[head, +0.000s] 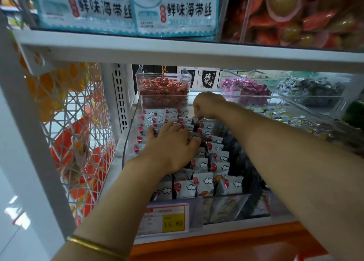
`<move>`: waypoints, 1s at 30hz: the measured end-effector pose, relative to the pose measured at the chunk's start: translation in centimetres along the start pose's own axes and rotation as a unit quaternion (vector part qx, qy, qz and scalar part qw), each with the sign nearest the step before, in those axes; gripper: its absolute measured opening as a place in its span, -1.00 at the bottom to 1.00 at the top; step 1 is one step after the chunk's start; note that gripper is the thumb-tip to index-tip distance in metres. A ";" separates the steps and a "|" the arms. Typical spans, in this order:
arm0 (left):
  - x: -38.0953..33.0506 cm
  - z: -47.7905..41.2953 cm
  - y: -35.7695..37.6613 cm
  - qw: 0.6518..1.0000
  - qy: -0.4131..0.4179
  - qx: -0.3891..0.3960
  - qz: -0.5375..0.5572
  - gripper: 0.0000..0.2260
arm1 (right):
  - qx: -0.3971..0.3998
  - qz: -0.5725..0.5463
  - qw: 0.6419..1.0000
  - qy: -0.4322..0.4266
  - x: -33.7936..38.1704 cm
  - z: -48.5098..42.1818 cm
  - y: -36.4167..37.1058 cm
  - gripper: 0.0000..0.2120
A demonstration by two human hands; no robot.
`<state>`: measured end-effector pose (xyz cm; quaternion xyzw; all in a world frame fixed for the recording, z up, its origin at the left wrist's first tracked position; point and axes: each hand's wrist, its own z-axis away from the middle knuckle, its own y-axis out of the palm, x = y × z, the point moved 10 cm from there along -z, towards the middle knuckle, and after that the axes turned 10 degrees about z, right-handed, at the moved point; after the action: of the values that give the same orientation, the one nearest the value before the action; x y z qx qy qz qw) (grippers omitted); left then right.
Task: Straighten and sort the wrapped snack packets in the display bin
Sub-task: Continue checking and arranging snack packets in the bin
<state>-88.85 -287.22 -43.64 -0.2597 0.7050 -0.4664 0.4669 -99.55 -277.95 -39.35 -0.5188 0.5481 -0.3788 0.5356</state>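
Note:
A clear plastic display bin point(130, 134) on the lower shelf holds rows of white snack packets point(204, 182) printed with clouds and red dots. My left hand point(171, 144) lies flat on the packets in the middle of the bin, fingers straight and pointing right. Farther back, my right hand point(206, 105) reaches in from the right and pinches the top edge of one packet point(197, 120) at the rear of the right-hand row. Packets under my left palm are hidden.
A price tag point(167, 220) reading 15.80 hangs on the bin front. Behind stand clear bins of red candies point(163, 89) and purple candies point(246, 89). A bin of dark packets point(242, 162) sits to the right, a white wire rack point(78, 126) to the left, a shelf edge point(177, 51) above.

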 end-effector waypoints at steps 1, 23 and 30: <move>0.0 0.0 -0.1 1.000 0.000 -0.001 0.003 -0.52 | -0.003 -0.008 1.000 0.003 0.0 0.1 -0.1 -0.89; -2.7 8.0 -5.7 0.957 0.007 -0.183 0.224 -0.55 | -0.299 -0.481 0.805 0.179 -5.3 21.9 -6.2 -0.90; -2.7 10.5 -4.2 0.885 -0.029 -0.105 0.453 -0.83 | -0.172 -0.743 0.633 0.136 -3.2 24.8 -2.8 -0.83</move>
<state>-78.50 -291.23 -40.09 0.0276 0.7769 -0.1197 0.6175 -75.19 -271.85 -39.48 -0.7759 0.0993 -0.6139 -0.1056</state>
